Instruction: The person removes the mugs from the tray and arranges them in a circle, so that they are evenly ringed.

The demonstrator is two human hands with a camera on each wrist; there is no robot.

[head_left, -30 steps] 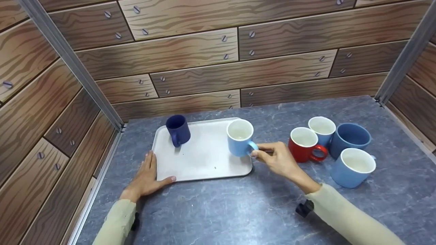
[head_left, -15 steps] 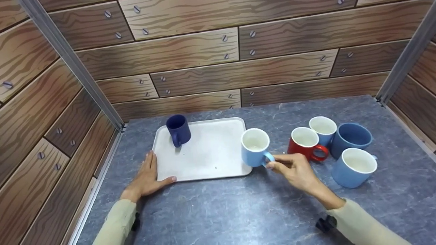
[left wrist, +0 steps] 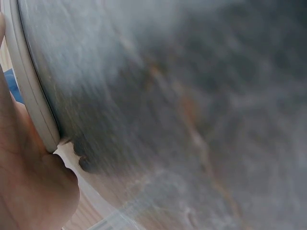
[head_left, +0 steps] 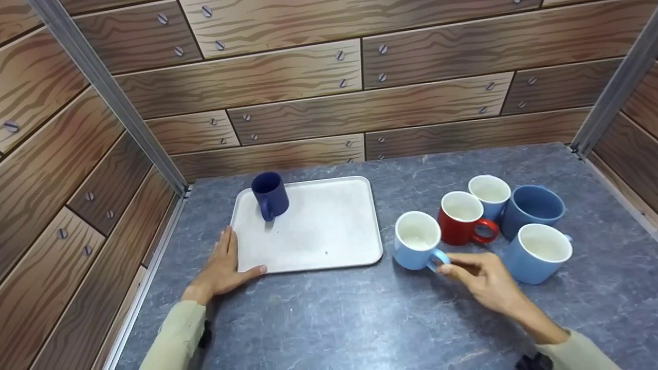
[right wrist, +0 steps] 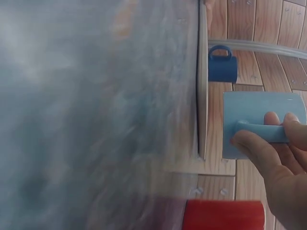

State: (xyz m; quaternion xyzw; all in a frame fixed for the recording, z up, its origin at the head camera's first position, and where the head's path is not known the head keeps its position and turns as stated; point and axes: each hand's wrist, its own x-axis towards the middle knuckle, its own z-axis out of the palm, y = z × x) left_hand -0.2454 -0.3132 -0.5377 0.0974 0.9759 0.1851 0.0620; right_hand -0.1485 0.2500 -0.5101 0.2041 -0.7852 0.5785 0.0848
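Observation:
In the head view the right hand (head_left: pixel 486 281) pinches the handle of a light blue mug (head_left: pixel 411 252), which is upright just right of the white tray (head_left: pixel 318 231); whether it touches the table I cannot tell. The right wrist view shows fingers and thumb around that handle on the light blue mug (right wrist: pixel 240 108). With its fingers straight, the left hand (head_left: pixel 221 270) rests against the tray's near left corner, thumb along the front edge. A dark blue mug (head_left: pixel 275 200) stands at the tray's back left. The left wrist view shows the left hand (left wrist: pixel 33 187) at the tray's rim (left wrist: pixel 31 91).
To the right of the held mug stands a red mug (head_left: pixel 452 228), with a blue-and-white mug (head_left: pixel 493 206) behind it. A wide blue mug (head_left: pixel 514 221) and a wide light blue mug (head_left: pixel 532 262) are farther right. Wood-patterned walls (head_left: pixel 288 113) border the table.
The right hand has carried the light blue mug from above the tray's right part rightward and nearer the person, off the tray. The left hand and the dark blue mug have stayed in place.

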